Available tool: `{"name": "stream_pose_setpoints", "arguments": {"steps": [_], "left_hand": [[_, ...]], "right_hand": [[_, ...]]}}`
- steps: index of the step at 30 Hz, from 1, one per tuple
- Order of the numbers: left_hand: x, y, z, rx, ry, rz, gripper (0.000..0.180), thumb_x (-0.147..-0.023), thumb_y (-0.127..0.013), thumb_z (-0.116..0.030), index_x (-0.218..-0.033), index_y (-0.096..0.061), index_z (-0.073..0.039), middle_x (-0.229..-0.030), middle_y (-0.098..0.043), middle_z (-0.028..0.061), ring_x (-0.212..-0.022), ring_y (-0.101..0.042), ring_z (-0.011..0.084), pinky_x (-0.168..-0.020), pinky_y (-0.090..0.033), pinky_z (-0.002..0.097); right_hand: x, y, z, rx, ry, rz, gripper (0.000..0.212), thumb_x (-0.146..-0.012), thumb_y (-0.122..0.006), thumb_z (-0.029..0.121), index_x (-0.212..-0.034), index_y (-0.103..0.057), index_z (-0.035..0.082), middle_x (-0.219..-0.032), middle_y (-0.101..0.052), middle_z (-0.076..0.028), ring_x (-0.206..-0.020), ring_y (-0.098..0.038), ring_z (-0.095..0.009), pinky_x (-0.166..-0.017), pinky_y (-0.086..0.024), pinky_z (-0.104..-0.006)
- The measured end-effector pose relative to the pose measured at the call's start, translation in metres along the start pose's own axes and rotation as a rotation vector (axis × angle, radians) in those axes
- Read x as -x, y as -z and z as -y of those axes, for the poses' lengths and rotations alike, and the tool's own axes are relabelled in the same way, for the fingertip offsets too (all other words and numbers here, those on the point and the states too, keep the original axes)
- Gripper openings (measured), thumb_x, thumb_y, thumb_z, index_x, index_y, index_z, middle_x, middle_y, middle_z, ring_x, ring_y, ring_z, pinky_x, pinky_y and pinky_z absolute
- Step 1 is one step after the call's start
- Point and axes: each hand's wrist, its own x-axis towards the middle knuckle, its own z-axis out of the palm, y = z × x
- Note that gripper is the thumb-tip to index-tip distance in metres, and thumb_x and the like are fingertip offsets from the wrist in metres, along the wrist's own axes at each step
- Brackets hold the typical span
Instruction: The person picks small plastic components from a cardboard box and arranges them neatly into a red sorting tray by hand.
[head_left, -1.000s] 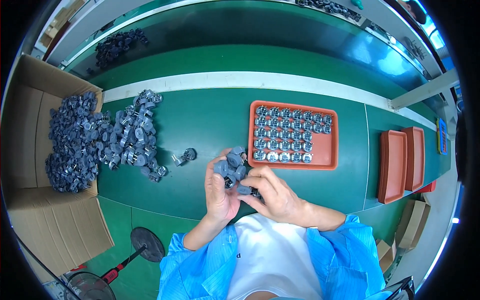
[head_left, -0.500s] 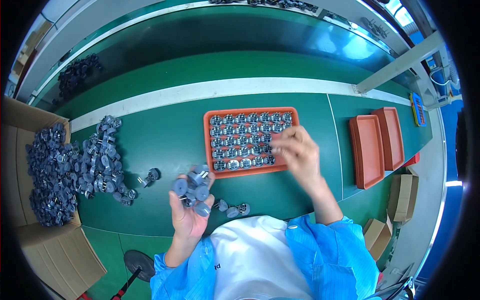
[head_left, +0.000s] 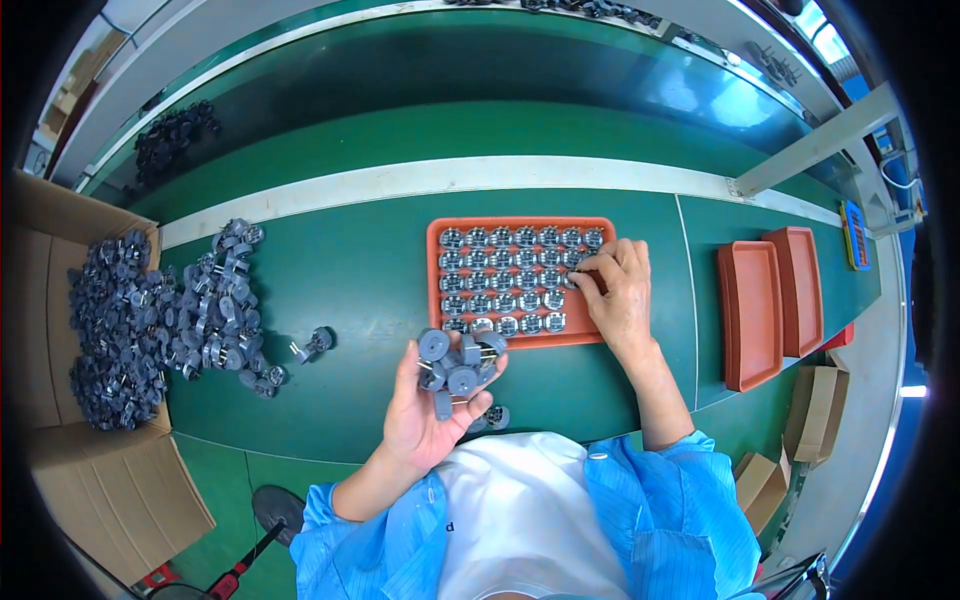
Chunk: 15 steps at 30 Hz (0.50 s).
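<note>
My left hand (head_left: 418, 430), palm up and fingers curled, cradles several round grey parts with metal pins (head_left: 462, 381) just in front of the tray. An orange-red tray (head_left: 588, 328) holds rows of the same kind of part, standing with their silvery pin sides up. At the tray's right side, my right hand (head_left: 622, 300) has thumb and fingertips closed on a round part with pins (head_left: 571, 280) in the third row. The fingers partly cover that part. Bare tray bottom shows at the lower right corner.
A heap of grey parts (head_left: 225, 310) spills from a cardboard box (head_left: 105, 480) on the left. One loose part (head_left: 318, 343) lies between heap and tray; others (head_left: 497, 416) lie near my left wrist. Orange-red trays (head_left: 752, 350) stand at the right, a white post (head_left: 815, 140) behind them.
My left hand has moved right and nearer the tray with its parts. My right hand has come down onto the third row's right end. The whole view has shifted slightly.
</note>
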Motion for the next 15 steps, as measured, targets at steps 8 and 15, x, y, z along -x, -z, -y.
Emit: {"name": "stream_pose_setpoints", "arguments": {"steps": [8,15], "left_hand": [[0.001,0.002,0.01,-0.257,-0.067,0.029,0.051,-0.114,-0.047,-0.053,-0.138,-0.059,-0.01,-0.157,-0.053,0.0184,-0.133,-0.063,0.035,-0.089,-0.061,0.0399],[0.004,0.003,0.014,-0.563,-0.042,0.122,0.046,-0.111,-0.06,-0.044,-0.133,-0.061,-0.003,-0.148,-0.057,0.0179,-0.101,-0.068,0.0219,-0.083,-0.06,0.0383]], "right_hand": [[0.014,0.045,0.076,-0.673,-0.041,0.433,0.038,-0.086,-0.086,0.009,-0.12,-0.072,0.003,-0.125,-0.069,-0.015,-0.109,-0.069,-0.033,-0.088,-0.059,-0.0403],[0.033,0.056,0.083,-0.702,0.099,0.565,0.034,-0.091,-0.078,0.003,-0.124,-0.069,0.002,-0.121,-0.07,-0.013,-0.11,-0.071,-0.035,-0.091,-0.061,-0.0429]]}}
